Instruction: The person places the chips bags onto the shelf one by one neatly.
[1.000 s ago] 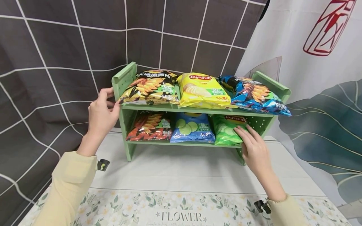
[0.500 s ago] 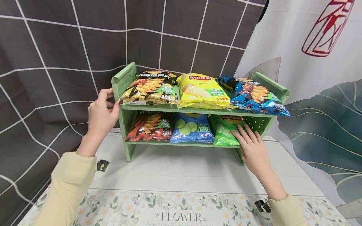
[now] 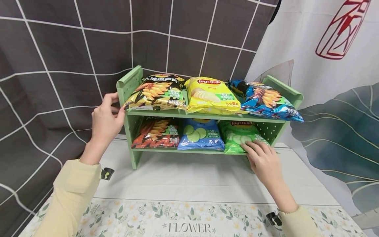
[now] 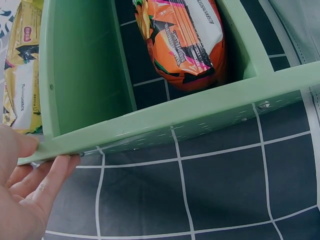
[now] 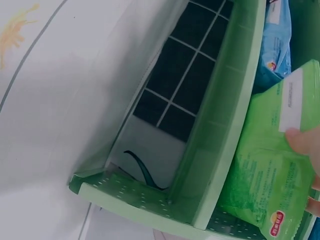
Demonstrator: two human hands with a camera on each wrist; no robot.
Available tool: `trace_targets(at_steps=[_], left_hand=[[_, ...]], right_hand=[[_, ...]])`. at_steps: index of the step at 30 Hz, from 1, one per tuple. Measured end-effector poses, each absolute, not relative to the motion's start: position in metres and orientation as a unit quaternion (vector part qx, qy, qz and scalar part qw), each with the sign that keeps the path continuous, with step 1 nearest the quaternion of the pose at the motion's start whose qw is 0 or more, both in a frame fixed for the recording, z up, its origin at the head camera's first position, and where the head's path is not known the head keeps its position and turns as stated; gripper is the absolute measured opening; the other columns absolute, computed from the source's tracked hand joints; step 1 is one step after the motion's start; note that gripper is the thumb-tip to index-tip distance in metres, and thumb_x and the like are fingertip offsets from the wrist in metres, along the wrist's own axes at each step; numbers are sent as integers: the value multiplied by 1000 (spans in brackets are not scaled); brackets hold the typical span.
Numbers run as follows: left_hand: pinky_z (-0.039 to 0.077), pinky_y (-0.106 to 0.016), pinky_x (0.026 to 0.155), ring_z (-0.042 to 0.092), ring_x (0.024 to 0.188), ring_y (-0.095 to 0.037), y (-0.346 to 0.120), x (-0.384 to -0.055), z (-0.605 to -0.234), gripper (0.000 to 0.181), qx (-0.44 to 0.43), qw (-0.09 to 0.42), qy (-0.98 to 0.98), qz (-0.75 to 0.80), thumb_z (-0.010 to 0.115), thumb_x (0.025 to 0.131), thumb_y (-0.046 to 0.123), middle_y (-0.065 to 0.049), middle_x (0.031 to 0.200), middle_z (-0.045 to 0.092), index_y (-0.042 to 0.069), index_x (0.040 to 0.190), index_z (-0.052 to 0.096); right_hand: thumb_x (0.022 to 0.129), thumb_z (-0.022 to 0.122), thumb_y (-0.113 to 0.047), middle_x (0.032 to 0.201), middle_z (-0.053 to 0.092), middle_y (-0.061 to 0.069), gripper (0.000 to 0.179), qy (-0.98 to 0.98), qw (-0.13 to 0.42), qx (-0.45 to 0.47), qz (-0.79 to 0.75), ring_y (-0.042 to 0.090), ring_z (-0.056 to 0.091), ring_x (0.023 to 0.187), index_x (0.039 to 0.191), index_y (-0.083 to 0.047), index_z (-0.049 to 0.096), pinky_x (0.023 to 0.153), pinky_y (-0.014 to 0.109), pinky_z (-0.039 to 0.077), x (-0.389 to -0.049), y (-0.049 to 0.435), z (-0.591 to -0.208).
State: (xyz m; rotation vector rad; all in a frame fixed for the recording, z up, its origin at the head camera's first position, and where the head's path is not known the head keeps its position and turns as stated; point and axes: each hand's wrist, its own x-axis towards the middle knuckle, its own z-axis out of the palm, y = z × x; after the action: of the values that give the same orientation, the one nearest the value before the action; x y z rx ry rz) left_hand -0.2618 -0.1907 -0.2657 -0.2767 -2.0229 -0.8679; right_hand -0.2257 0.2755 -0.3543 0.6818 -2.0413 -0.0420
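A green two-tier shelf (image 3: 204, 115) stands on the table with bags of potato chips on both tiers. My left hand (image 3: 107, 118) grips its left side panel, thumb in front and fingers along the outer face. At the lower tier's right end lies a green chip bag (image 3: 237, 136). My right hand (image 3: 263, 161) holds that bag by its right front part; the right wrist view shows the thumb on the underside and fingers at the edge. Left of it lie a blue chip bag (image 3: 201, 135) and a red chip bag (image 3: 157, 133).
Across the upper tier sit a black-and-gold chip bag (image 3: 160, 92), a yellow chip bag (image 3: 213, 95) and a dark blue chip bag (image 3: 267, 100). Behind the shelf hangs a dark gridded curtain (image 3: 103, 49). A floral cloth (image 3: 124, 217) covers the table's front.
My right hand has shifted from lying over the green bag's right side to its front edge, uncovering more of its print. The bag's right end now sits further right. The left hand stays put.
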Motion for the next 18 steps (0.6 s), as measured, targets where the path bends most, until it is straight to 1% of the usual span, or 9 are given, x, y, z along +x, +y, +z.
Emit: trace_targets(at_steps=[1,2,4,5,6,8,9,12,18], left_hand=[[56,-51,72,69,81,-39,-191,-262,-266,36,-111,445,-817,-350,60,89,1,-24,117,65,-6,123,53],[56,-51,72,69,81,-39,-191,-262,-266,36,-110,445,-817,-350,60,89,2,-24,117,65,-6,123,53],[56,-52,72,69,81,-39,-191,-262,-266,36,-111,444,-817,-351,60,89,2,-24,117,65,-6,123,53],[55,-52,72,69,81,-40,-191,-262,-266,36,-112,444,-816,-352,60,89,2,-24,117,65,-6,123,53],[55,-52,72,68,80,-40,-191,-262,-266,36,-113,445,-816,-352,60,89,2,-24,117,65,-6,123,53],[55,-53,72,68,80,-40,-191,-262,-266,36,-114,445,-815,-353,60,89,2,-24,117,65,-6,123,53],[55,-53,72,68,80,-40,-191,-262,-266,36,-114,445,-815,-353,60,89,2,-24,117,66,-6,123,53],[55,-53,72,69,80,-39,-191,-262,-266,36,-115,446,-815,-353,60,89,2,-24,117,66,-5,123,53],[55,-52,71,69,80,-39,-191,-262,-266,36,-115,447,-814,-352,60,89,2,-24,117,66,-6,123,53]], right_hand=[[104,38,-25,107,71,14,38,-834,479,273,-15,36,62,100,114,-7,69,82,50,54,-226,275,-355],[104,38,-24,107,71,14,37,-835,482,267,-15,36,63,100,113,-8,70,81,50,55,-227,275,-355],[100,49,-15,107,72,13,26,-839,482,252,-13,36,63,102,114,-9,71,81,50,56,-228,276,-357],[96,55,-11,108,72,13,24,-842,481,245,-15,36,63,104,115,-10,70,81,50,56,-228,276,-358],[91,61,-6,110,72,13,27,-845,478,238,-17,36,63,105,116,-10,70,82,50,56,-229,276,-359],[80,70,2,112,71,12,40,-850,476,226,-20,35,63,108,117,-12,70,80,50,56,-230,277,-360],[77,72,4,112,71,11,44,-851,475,222,-22,34,63,108,118,-12,70,80,50,56,-231,277,-361],[75,73,6,114,71,11,49,-852,475,217,-25,34,63,110,119,-13,69,78,50,56,-234,277,-364],[77,71,7,117,70,10,50,-861,461,213,-31,33,62,113,122,-14,67,77,50,56,-237,277,-367]])
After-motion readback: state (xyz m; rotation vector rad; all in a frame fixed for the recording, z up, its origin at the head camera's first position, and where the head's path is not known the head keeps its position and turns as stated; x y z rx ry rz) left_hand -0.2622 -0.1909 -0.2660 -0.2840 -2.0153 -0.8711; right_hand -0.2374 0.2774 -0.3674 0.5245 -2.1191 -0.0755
